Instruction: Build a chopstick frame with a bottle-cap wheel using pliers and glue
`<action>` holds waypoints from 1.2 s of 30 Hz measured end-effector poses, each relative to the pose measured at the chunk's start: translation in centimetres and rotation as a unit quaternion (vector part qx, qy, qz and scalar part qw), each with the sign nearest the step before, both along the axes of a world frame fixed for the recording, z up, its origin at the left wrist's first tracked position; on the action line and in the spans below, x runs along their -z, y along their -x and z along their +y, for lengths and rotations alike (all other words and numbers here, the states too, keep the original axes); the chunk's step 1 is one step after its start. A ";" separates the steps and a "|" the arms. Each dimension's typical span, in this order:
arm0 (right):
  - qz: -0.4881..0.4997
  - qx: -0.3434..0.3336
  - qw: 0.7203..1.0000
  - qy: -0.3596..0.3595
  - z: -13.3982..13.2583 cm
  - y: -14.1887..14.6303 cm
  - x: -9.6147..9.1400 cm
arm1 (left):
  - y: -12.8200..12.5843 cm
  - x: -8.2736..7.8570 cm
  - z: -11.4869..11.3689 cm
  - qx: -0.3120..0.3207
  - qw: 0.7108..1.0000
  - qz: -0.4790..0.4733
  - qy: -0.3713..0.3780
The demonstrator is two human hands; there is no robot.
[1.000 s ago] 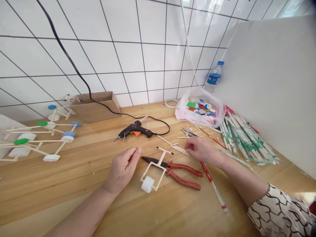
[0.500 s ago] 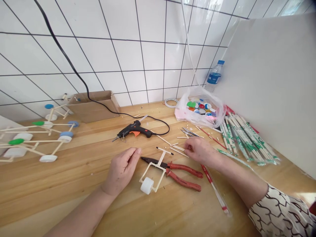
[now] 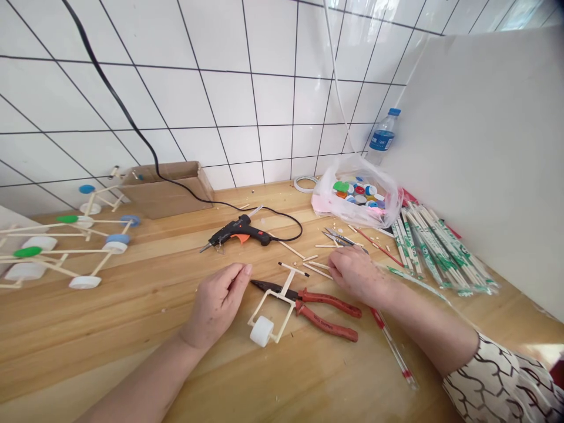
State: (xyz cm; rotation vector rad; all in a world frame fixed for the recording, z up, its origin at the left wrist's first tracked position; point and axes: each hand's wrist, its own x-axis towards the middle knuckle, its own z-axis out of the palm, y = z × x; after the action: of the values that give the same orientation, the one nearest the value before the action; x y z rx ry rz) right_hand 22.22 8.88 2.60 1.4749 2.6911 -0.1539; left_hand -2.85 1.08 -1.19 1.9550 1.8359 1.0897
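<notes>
Right hand (image 3: 356, 275) has slid left onto the short pale wooden sticks (image 3: 318, 267).
Grip hidden under curled fingers; left hand (image 3: 218, 305) curled narrow, nothing seen inside. Better to pinch one stick, clear of the red-handled pliers (image 3: 328, 311).

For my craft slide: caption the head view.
Left hand and right hand flank red pliers and a wheeled stick frame on the wooden bench.

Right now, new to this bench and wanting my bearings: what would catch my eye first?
Between the left hand and right hand, red-handled pliers lie under a stick frame with a white cap wheel. Behind lies a black glue gun; a bag of coloured caps sits back right, stick models far left.
</notes>
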 end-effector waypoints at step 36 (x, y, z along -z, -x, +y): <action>0.593 -0.047 0.726 0.345 -7.8 1.9 -0.8 | -5.8 -3.8 -4.9 0.181 0.969 -0.149 0.078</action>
State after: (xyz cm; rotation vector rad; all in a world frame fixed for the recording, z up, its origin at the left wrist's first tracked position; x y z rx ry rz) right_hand 20.34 1.10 3.43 1.0680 2.6627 -2.5023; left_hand 2.95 -3.83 2.57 1.8228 1.3042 1.0206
